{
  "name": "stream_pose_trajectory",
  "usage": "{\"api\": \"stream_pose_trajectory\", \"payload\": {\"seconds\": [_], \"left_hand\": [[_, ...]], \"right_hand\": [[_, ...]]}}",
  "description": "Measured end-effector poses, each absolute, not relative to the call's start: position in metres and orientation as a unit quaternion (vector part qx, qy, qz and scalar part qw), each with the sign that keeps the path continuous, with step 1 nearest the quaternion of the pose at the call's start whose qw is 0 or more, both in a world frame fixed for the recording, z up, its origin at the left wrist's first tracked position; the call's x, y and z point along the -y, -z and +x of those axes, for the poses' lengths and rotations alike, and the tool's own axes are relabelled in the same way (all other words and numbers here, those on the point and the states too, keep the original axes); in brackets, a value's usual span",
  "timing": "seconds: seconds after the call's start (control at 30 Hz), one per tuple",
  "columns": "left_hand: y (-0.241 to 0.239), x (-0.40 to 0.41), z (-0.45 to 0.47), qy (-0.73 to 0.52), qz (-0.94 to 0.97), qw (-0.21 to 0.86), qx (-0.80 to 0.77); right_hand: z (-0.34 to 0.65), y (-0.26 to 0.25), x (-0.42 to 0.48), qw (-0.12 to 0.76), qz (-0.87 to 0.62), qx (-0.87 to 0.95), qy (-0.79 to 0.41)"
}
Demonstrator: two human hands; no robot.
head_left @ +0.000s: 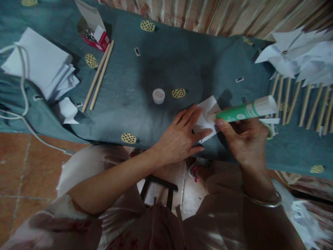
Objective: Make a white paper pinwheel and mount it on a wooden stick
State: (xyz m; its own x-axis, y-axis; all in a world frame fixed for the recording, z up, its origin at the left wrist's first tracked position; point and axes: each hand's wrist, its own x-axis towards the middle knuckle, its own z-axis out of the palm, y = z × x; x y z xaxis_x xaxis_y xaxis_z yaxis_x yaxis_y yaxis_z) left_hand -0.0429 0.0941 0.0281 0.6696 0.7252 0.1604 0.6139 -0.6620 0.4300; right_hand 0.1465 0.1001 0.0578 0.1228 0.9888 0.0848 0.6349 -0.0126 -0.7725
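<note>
A white paper square [212,103] with fold or cut lines lies near the front edge of the cloth. My left hand [182,133] rests on its left side, fingers spread and stretched out. A green and white glue stick [240,111] is gripped in my right hand [243,137]. Its open tip meets the middle of the paper, and its white base points up to the right. The round white glue cap [158,96] stands on the cloth ahead of my left hand. Behind my right hand a roll of tape [270,132] shows in part.
Finished paper pinwheels [286,52] on wooden sticks [287,100] line the right side. At left are a stack of white paper [39,59], two loose sticks [100,78], an open red box [97,40] of small metal pieces and a white cable [23,83]. A patterned cloth [125,69] covers the table.
</note>
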Motion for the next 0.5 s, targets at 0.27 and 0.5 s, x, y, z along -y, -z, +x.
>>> {"api": "stream_pose_trajectory", "payload": {"seconds": [0.27, 0.5], "left_hand": [[-0.026, -0.094, -0.043, -0.176, 0.896, 0.172, -0.37], [-0.026, -0.093, -0.043, -0.176, 0.897, 0.165, -0.369]], "right_hand": [[0.141, -0.057, -0.1, 0.299, -0.693, 0.628, -0.188], [0.136, -0.061, -0.103, 0.274, -0.703, 0.625, -0.199]]}}
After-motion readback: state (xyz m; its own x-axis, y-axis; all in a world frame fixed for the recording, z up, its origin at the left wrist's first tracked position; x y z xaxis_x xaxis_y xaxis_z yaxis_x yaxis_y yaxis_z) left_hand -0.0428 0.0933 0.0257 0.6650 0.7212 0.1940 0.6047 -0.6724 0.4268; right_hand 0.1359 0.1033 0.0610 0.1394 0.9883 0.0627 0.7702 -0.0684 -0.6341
